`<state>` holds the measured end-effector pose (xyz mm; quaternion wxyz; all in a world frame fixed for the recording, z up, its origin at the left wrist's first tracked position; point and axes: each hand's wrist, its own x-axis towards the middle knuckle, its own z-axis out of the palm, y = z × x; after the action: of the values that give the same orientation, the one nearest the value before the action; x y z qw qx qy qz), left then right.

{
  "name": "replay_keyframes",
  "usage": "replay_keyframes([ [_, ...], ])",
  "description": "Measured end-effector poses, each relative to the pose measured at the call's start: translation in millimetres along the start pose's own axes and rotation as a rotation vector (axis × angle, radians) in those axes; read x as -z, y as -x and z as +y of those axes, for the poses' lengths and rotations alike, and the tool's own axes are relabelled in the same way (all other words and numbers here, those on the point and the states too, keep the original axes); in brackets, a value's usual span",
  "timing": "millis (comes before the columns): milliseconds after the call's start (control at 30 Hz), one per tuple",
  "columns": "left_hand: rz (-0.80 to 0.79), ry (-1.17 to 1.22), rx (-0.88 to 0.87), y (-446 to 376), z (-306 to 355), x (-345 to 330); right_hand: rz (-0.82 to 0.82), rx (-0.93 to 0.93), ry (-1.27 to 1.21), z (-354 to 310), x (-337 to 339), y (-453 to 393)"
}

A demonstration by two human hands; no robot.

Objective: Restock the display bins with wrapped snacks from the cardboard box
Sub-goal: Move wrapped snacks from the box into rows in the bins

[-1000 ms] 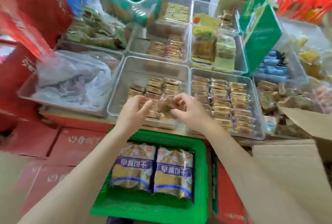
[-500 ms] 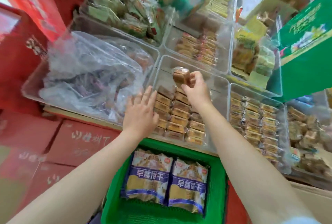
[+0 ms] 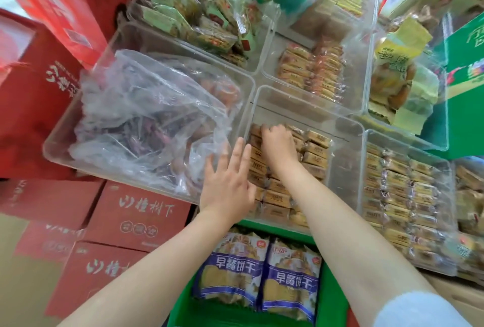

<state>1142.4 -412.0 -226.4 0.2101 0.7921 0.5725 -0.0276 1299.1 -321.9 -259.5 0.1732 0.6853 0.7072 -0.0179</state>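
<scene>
Snack lowered from mid-air into the bin [image 3: 348, 127].
The right hand [image 3: 277, 143], fingers curled down, pressed the snack [image 3: 255, 130] onto the far-left row end; whether they gripped it was unclear. The left hand [image 3: 227, 182] hovered flat, nearer.

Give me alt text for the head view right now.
A person's right hand presses down among rows of wrapped snacks in a clear display bin, fingers curled, while the left hand hovers open at the bin's left wall. Neighbouring clear bins hold other packets.
</scene>
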Motion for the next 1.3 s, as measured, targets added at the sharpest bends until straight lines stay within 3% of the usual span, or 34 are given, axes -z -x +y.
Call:
replay_keyframes([
  [167, -0.001, -0.021, 0.004, 3, 1, 4, -0.084, -0.007, 0.164, -30, -7, 34],
  [333, 0.019, -0.019, 0.014, 5, 3, 7, -0.228, -0.116, -0.321, -30, 4, 61],
  [500, -0.003, 0.025, -0.002, 10, -2, 15, -0.027, -0.242, -0.755, -12, 24, 141],
  [633, 0.049, 0.068, 0.059, 33, 25, 37, 0.041, -0.267, -0.916, 34, 44, 233],
  [733, 0.070, 0.291, -0.075, 64, 92, 59, 0.130, -0.396, -0.986, 75, 56, 295],
  [833, -0.108, 0.531, -0.262, 101, 171, 71, 0.262, -0.478, -0.997, 120, 68, 355],
  [967, -0.195, 0.594, -0.444, 150, 277, 59, 0.397, -0.584, -0.985, 192, 67, 442],
  [1133, -0.141, 0.661, -0.614, 205, 431, -1, 0.653, -0.695, -0.969, 309, 15, 567],
  [1233, -0.118, 0.591, -0.751, 241, 520, -44, 0.595, -0.749, -0.957, 386, -30, 637],
  [1300, -0.135, 0.564, -0.771, 261, 567, -72, 0.451, -0.782, -0.947, 432, -62, 671],
])
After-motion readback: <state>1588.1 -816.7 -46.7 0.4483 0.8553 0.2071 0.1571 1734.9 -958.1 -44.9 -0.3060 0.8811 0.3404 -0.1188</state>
